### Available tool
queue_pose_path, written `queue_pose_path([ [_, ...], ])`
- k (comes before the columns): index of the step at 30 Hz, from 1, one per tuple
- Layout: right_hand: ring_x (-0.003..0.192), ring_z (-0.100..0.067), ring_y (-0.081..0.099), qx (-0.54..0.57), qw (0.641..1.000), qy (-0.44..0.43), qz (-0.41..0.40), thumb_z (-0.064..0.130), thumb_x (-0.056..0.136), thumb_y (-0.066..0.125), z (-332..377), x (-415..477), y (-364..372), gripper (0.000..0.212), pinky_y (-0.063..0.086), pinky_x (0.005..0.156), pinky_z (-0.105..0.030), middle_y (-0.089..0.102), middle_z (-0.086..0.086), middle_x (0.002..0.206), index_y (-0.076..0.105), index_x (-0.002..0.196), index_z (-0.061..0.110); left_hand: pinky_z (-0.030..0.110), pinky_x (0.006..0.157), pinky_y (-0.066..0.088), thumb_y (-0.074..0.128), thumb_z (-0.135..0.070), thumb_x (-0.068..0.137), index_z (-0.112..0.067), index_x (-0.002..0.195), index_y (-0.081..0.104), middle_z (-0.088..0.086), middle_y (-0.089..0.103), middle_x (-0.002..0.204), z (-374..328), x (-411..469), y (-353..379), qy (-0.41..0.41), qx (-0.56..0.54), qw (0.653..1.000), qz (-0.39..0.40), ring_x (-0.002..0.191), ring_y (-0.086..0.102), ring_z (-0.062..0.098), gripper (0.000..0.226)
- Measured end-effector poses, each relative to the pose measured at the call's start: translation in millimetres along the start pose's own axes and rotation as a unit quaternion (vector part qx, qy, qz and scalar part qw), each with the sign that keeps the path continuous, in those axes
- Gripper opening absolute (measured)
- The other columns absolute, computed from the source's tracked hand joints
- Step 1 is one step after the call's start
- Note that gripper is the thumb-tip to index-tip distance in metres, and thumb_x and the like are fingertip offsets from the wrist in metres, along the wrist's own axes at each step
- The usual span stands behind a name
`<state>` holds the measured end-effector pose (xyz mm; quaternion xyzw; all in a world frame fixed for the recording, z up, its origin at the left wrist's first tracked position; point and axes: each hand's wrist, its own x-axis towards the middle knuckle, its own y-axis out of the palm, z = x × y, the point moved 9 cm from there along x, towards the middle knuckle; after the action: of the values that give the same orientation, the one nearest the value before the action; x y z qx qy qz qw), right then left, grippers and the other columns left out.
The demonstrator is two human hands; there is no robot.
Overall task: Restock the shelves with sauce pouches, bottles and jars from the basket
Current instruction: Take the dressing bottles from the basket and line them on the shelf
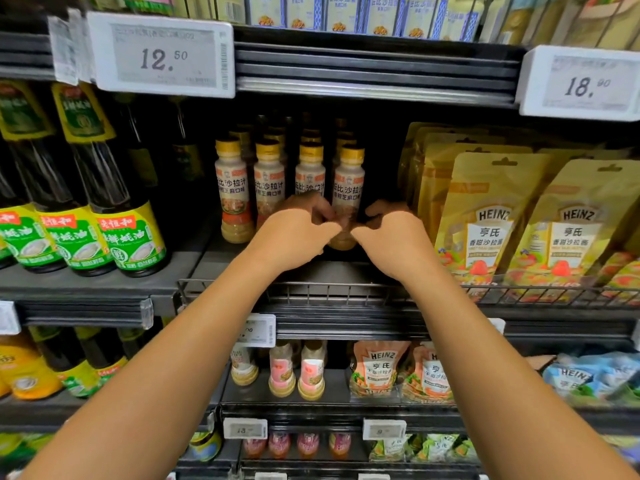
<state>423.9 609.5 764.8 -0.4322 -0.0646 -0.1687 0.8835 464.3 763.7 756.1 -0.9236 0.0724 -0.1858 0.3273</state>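
A row of small salad dressing bottles with gold caps stands on the middle shelf (104,289). Both hands reach to the rightmost front bottle (348,181). My left hand (294,233) curls its fingers round the bottle's lower left side. My right hand (391,233) curls round its lower right side. The bottle stands upright and the hands hide its bottom half. Three more dressing bottles (235,192) stand to its left, with others lined up behind. The basket is out of view.
Dark oyster sauce bottles (128,216) fill the shelf's left. Yellow Heinz pouches (485,216) stand right behind a wire rail (346,292). Price tags (162,55) hang on the shelf edge above. Lower shelves hold small bottles (282,372) and more Heinz pouches (377,370).
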Motion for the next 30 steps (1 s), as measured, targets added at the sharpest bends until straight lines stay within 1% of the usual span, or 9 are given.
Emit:
queue_pose_path([
  [2,0.076,-0.003,0.059,0.085,0.995,-0.042,-0.040,0.032,0.090,0.070,3,-21,-12,0.034,0.044,0.063,-0.016,0.064,0.012,0.088,0.065,0.119,0.015,0.021,0.044,0.051,0.067,-0.041,0.090,-0.032,0.091,0.059,0.000,0.072,0.074,-13,-12,-1,0.034,-0.073,0.997,0.009,0.057,0.068,0.007,0.011],
  [4,0.077,0.002,0.062,0.149,0.985,-0.067,-0.054,0.032,0.090,0.071,4,-39,-20,0.028,0.048,0.065,-0.013,0.065,0.014,0.086,0.065,0.114,0.018,0.021,0.046,0.052,0.065,-0.039,0.093,-0.029,0.095,0.061,-0.003,0.073,0.073,-27,-21,1,0.061,-0.113,0.991,0.027,0.060,0.069,0.007,0.011],
  [8,0.083,-0.005,0.066,0.260,0.958,-0.066,-0.102,0.021,0.090,0.072,-7,-74,-36,0.014,0.059,0.076,-0.033,0.068,0.009,0.087,0.066,0.102,0.024,0.022,0.048,0.052,0.065,-0.030,0.095,-0.025,0.098,0.063,-0.003,0.073,0.074,-48,-37,9,0.091,-0.219,0.970,0.056,0.062,0.070,0.013,0.006],
  [10,0.083,-0.011,0.067,0.287,0.947,-0.046,-0.135,0.017,0.091,0.072,-19,-93,-44,0.012,0.059,0.077,-0.038,0.068,0.008,0.085,0.068,0.099,0.024,0.023,0.049,0.052,0.065,-0.026,0.095,-0.025,0.096,0.063,0.000,0.073,0.074,-56,-46,19,0.111,-0.259,0.956,0.076,0.061,0.070,0.015,0.003],
  [16,0.082,-0.018,0.069,0.295,0.927,0.051,-0.224,0.015,0.090,0.072,-74,-158,-64,0.009,0.059,0.075,-0.040,0.072,-0.001,0.084,0.070,0.095,0.021,0.026,0.047,0.051,0.065,-0.021,0.092,-0.022,0.093,0.060,0.002,0.070,0.069,-79,-77,86,0.121,-0.354,0.908,0.187,0.055,0.065,0.016,0.005],
  [21,0.066,-0.011,0.067,0.277,0.905,0.124,-0.299,0.015,0.088,0.073,-124,-221,-88,0.009,0.055,0.061,-0.027,0.072,-0.004,0.077,0.070,0.090,0.023,0.023,0.048,0.050,0.063,-0.019,0.095,-0.020,0.096,0.062,0.002,0.070,0.070,-109,-112,148,0.113,-0.392,0.867,0.287,0.056,0.064,0.014,0.002],
  [25,0.072,-0.020,0.068,0.260,0.878,0.180,-0.360,0.025,0.080,0.072,-160,-274,-111,0.007,0.056,0.066,-0.036,0.072,-0.007,0.078,0.071,0.086,0.027,0.025,0.051,0.052,0.061,-0.016,0.097,-0.018,0.095,0.062,0.002,0.069,0.069,-139,-139,189,0.117,-0.408,0.842,0.335,0.058,0.063,0.015,0.003],
  [28,0.072,-0.016,0.067,0.240,0.861,0.207,-0.399,0.018,0.086,0.074,-183,-312,-132,0.009,0.057,0.069,-0.039,0.073,-0.002,0.080,0.071,0.087,0.027,0.022,0.049,0.050,0.060,-0.012,0.097,-0.016,0.094,0.061,0.002,0.067,0.067,-163,-158,218,0.118,-0.421,0.822,0.364,0.055,0.061,0.013,0.006],
  [30,0.067,-0.010,0.064,0.226,0.850,0.215,-0.424,0.009,0.089,0.072,-197,-334,-147,0.015,0.056,0.064,-0.033,0.071,0.006,0.074,0.070,0.086,0.024,0.022,0.048,0.049,0.059,-0.010,0.098,-0.015,0.093,0.061,0.001,0.067,0.065,-180,-170,240,0.117,-0.418,0.814,0.385,0.055,0.060,0.013,0.007],
])
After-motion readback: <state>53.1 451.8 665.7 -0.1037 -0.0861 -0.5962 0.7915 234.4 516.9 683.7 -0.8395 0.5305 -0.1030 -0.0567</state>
